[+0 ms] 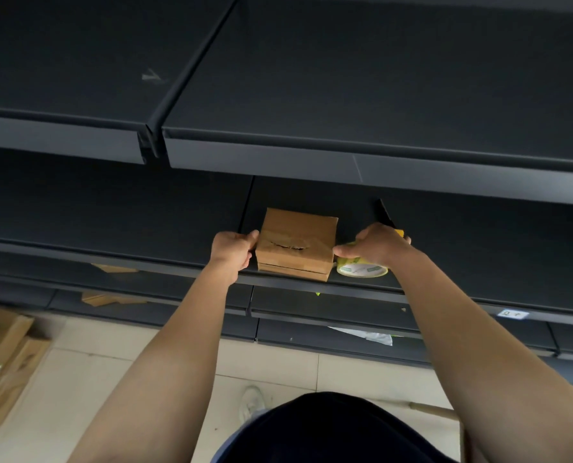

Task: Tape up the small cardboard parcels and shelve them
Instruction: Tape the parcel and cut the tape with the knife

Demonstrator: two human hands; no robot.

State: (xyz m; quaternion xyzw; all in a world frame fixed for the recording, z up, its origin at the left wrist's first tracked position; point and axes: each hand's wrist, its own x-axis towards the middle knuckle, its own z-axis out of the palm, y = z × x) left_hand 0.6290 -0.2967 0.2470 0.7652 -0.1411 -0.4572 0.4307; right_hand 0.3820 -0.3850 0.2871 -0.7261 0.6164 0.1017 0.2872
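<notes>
Both grips at the small parcel (298, 242) on the front edge of the shelf (144, 228).
Nearest, cardboard boxes (8, 355) lie on the floor (111, 379) at my left, and cardboard scraps (108, 298) sit on a lower shelf (178, 309). Above them my left grip (233, 250) curls round the parcel's left side, thumb on top. My right grip (375, 243) lies over the tape roll (361, 270) just beside the parcel, thumb touching its right edge (those fingers are hidden, so I cannot tell whether they clasp the roll). The parcel is closed, wrinkled tape torn along its top seam, its contents unseen. Behind my right grip lies a black-and-yellow knife (386, 213).
</notes>
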